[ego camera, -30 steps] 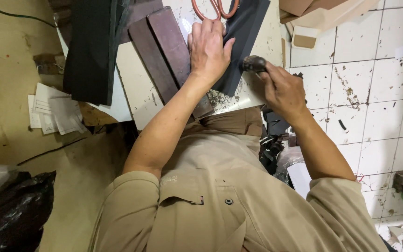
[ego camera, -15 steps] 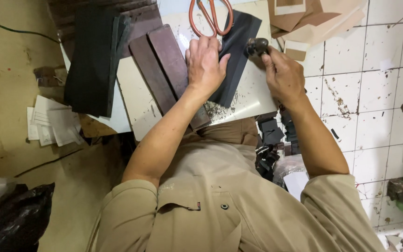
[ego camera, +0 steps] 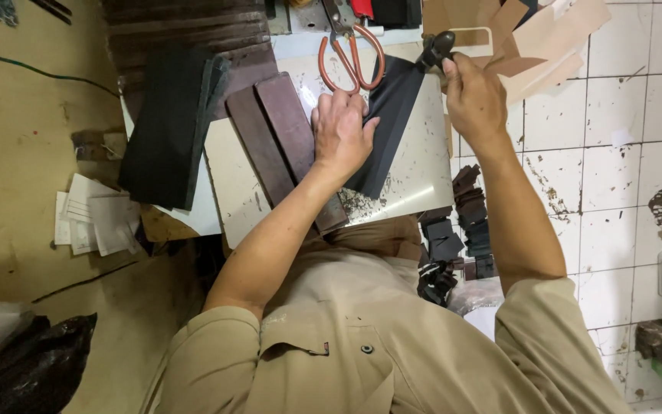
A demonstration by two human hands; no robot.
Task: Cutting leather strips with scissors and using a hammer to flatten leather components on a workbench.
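A: Nearest us, a heap of dark scraps (ego camera: 453, 238) by the lap, then the white cutting board (ego camera: 423, 172) on the table.

B: On it, the left hand (ego camera: 342, 134) lies flat, fingers together, pressing down the black strip (ego camera: 388, 126) beside two brown strips (ego camera: 281, 142).

A: And the change: a second ago the right hand (ego camera: 473, 96) sat low by the board's near edge. Now it has slid up to the strip's far corner.

B: It's closed around a small dark tool (ego camera: 434, 50), thumb on top, the tool's head just off the strip's top end. I'd judge the work has moved along to that end.

A: So the strip runs between both hands, pinned by one, met by the other.

B: Farther out, orange-handled scissors (ego camera: 350, 54) lie untouched above the left fingers, and tan cardboard pieces (ego camera: 530, 38) sit beyond.
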